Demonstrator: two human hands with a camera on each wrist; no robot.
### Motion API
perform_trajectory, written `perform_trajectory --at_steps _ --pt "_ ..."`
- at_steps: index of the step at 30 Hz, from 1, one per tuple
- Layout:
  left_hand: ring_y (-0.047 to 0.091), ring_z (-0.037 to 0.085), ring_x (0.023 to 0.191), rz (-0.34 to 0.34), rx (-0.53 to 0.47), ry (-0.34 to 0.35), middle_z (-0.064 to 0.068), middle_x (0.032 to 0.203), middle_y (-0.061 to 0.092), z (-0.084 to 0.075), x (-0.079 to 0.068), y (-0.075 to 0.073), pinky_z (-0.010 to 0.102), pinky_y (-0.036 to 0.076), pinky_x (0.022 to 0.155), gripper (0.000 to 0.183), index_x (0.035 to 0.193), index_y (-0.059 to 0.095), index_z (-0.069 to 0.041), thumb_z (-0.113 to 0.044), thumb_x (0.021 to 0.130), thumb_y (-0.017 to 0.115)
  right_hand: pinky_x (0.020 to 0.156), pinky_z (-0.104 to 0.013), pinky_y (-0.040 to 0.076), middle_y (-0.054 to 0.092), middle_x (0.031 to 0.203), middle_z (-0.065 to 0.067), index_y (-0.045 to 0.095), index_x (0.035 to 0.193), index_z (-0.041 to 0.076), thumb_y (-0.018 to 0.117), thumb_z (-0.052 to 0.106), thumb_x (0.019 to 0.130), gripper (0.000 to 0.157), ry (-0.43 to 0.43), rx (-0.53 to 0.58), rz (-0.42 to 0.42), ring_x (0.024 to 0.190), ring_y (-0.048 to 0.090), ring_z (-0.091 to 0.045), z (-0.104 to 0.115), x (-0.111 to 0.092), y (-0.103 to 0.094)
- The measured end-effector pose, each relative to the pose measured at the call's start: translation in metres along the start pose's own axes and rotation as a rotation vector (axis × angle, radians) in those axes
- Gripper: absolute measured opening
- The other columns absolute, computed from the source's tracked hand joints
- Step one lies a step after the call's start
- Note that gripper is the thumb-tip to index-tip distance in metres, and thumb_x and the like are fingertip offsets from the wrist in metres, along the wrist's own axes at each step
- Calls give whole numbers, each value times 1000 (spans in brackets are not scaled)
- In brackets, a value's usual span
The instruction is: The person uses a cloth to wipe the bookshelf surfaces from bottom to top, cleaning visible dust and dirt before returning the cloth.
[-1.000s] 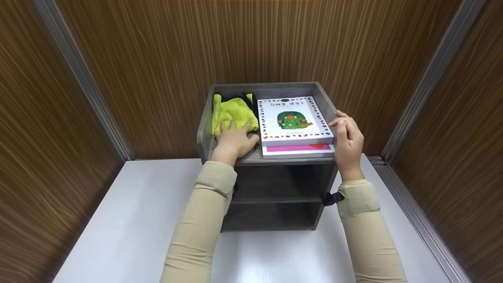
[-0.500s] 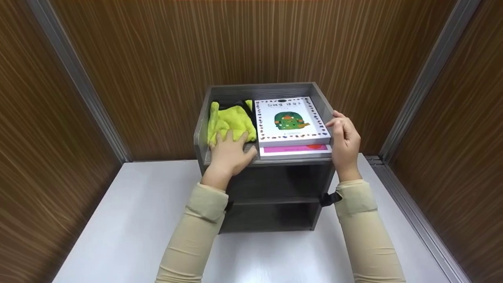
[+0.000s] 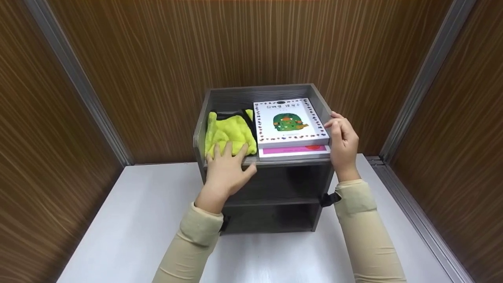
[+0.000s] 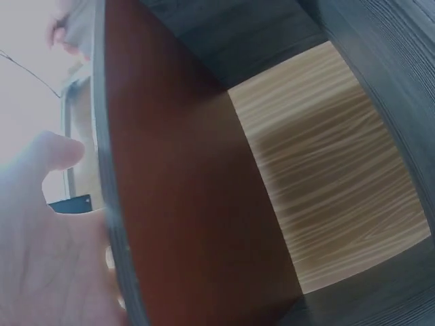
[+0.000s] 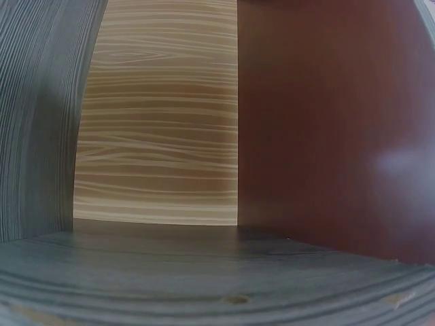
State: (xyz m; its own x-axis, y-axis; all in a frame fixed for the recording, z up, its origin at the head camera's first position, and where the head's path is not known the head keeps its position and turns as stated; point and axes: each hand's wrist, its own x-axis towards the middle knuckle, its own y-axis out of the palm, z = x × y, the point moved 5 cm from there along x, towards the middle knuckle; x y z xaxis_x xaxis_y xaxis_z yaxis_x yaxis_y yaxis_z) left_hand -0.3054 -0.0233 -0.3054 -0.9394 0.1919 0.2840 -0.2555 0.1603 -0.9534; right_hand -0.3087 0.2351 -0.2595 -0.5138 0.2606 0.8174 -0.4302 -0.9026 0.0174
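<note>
A small grey wood-grain shelf unit [image 3: 271,182] stands in the head view, its top tray bordered by low walls. In the tray's left half lies a fuzzy yellow-green cloth item with black trim [image 3: 232,127]. Spread fingers of my left hand [image 3: 226,171] rest on its front part, with the thumb apart over the tray's front edge. My right hand [image 3: 344,145] holds the top edge of the tray's right wall, fingers bent over it. The left wrist view shows the left palm [image 4: 47,251] beside the top board's edge. In the right wrist view the hand is mostly out of sight.
A white picture book [image 3: 290,122] lies on a pink-banded book [image 3: 294,150] in the tray's right half. Open compartments lie below. The unit stands on a white tabletop [image 3: 149,220], with wood-grain panels [image 3: 259,43] behind and at both sides.
The cloth item has slid toward the tray's front edge together with my left hand, baring more of the tray floor behind it. My right hand keeps its place on the right wall.
</note>
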Motion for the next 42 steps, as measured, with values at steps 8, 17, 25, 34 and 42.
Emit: perform_trajectory --at_steps 8,17,25,34,42 --pt "15 41 121 -67 29 3 12 134 26 -3 -25 -3 57 13 91 61 130 31 -32 -58 75 33 90 -29 32 55 96 -23 52 74 -8 38 4 85 22 -22 -2 6 105 46 -22 -1 0 2" --pt "14 43 120 -38 25 21 15 134 24 -6 -31 -9 58 15 90 66 131 30 -32 -63 72 34 89 -29 33 54 101 -22 53 74 -9 38 5 85 23 -27 -9 -6 105 46 -23 2 0 1" --pt "16 44 119 53 -13 15 14 134 23 -4 -15 -10 60 18 87 60 130 30 -33 -56 76 31 89 -30 33 54 95 -26 53 73 -11 38 3 84 23 -72 -3 -7 104 46 -28 3 1 0" --pt "12 46 119 127 -54 6 15 136 20 4 17 -3 61 17 87 62 131 29 -32 -57 74 31 89 -29 33 53 101 -24 53 73 -10 37 4 85 23 -14 3 1 105 46 -24 0 -2 2" --pt "10 46 119 180 -54 -25 16 137 15 8 47 4 62 17 86 65 132 25 -33 -61 73 26 90 -31 33 53 97 -27 52 73 -11 37 3 85 24 -66 7 4 104 45 -28 1 -1 2"
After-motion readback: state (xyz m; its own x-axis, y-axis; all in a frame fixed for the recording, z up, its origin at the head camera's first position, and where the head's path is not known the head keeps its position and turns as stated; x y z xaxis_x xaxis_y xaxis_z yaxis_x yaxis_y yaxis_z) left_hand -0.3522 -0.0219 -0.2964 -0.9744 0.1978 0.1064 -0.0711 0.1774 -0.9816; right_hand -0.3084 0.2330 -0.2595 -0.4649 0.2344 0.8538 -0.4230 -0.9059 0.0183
